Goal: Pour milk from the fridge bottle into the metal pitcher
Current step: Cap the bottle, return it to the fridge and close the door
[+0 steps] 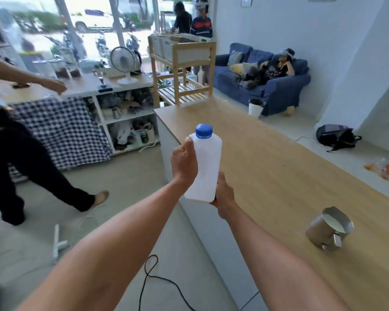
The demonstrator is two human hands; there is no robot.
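Bottle (pixel 203 167) upright, capped; left hand (pixel 184 163) wraps its body, right hand (pixel 224 194) grips its base. Pitcher (pixel 328 228) sits right of bottle, nearer right hand.

No text, brand, number or sign can be read anywhere in the view. The white milk bottle (pixel 203 167) with its blue cap (pixel 204 130) shows a plain, unlabelled side. The metal pitcher (pixel 327 227) on the wooden worktop (pixel 279 158) bears no legible marking either.

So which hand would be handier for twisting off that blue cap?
Probably the left hand: it grips the milk bottle high on its side, just below the blue cap. The right hand holds the bottle's base and can steady it.
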